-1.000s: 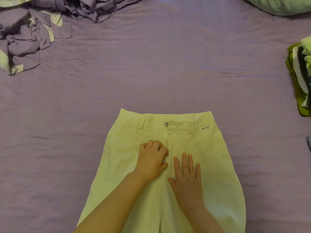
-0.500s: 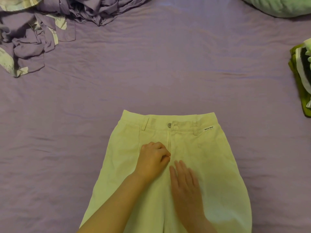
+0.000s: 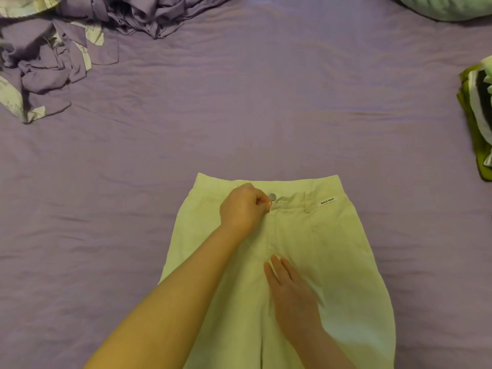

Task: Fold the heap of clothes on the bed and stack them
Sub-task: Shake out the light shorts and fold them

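left hand [image 3: 243, 207] moved up, pinching trousers [image 3: 332, 257] zip | right hand [image 3: 291, 294] flat | legs cut off

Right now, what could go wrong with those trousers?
The left hand pinches the fly of the pale yellow cotton trousers just below the round metal button; tugging hard might bunch the smoothed cloth. The right hand lies flat lower down; lifting it could let the front wrinkle, making an untidy fold.

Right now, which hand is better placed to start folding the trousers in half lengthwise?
Left, probably. The left hand already pinches the trousers at the waistband; the right hand lies flat lower down.
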The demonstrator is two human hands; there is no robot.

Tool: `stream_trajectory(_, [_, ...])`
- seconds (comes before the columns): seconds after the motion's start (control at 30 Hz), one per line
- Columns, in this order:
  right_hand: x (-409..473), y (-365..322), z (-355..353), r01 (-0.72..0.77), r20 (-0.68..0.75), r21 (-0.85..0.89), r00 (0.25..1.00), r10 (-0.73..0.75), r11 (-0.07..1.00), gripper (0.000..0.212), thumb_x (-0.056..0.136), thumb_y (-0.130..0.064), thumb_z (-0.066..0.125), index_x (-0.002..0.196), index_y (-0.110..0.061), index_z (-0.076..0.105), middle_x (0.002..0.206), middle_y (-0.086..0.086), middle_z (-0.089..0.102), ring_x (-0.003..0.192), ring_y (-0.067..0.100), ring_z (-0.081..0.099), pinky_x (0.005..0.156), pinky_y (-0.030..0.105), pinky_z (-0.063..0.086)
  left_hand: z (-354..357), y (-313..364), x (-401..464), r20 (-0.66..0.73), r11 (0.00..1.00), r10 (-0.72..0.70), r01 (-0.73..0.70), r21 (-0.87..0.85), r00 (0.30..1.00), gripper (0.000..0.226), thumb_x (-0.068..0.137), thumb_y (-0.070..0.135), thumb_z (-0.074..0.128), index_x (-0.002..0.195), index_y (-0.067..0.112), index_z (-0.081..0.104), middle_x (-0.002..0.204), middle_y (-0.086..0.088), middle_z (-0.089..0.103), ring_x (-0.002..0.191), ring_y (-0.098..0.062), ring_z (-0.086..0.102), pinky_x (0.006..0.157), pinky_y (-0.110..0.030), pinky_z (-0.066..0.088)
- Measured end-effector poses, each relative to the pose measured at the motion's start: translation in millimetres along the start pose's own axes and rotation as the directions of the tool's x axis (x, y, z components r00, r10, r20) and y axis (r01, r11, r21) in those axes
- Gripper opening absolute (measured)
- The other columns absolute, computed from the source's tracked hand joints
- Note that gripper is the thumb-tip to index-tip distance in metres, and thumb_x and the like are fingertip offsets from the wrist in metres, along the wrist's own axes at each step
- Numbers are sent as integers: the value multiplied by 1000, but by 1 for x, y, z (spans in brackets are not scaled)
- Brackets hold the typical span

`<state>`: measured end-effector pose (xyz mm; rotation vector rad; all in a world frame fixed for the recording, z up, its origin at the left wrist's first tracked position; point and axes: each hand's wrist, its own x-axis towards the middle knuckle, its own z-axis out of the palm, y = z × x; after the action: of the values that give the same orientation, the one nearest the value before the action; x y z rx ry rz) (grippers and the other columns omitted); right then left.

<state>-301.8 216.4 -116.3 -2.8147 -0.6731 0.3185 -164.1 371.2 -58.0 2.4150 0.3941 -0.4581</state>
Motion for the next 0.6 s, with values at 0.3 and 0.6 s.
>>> stream_trajectory(0.3, [5, 7, -13, -13, 113, 55, 994, 7, 998, 76, 28, -4, 88, 102, -20, 75, 110, -3, 70, 98, 17, 68, 57, 21, 55, 27, -3, -4, -278, 996, 18, -43, -83, 960, 18, 91, 20, 57, 103, 16, 69, 107, -2, 61, 96, -20, 56, 79, -33, 48])
stream_trajectory(0.6, [8, 69, -25, -31, -115, 6, 993, 31, 1000, 41, 85, -21, 40, 122, -23, 56, 135, 6, 54, 127, 25, 45, 90, 44, 39, 61, -32, -29, 204, 587, 570, -568, 577, 796, 57, 97, 45, 30, 147, 17, 34, 156, -6, 27, 146, -29, 13, 116, -57, 15])
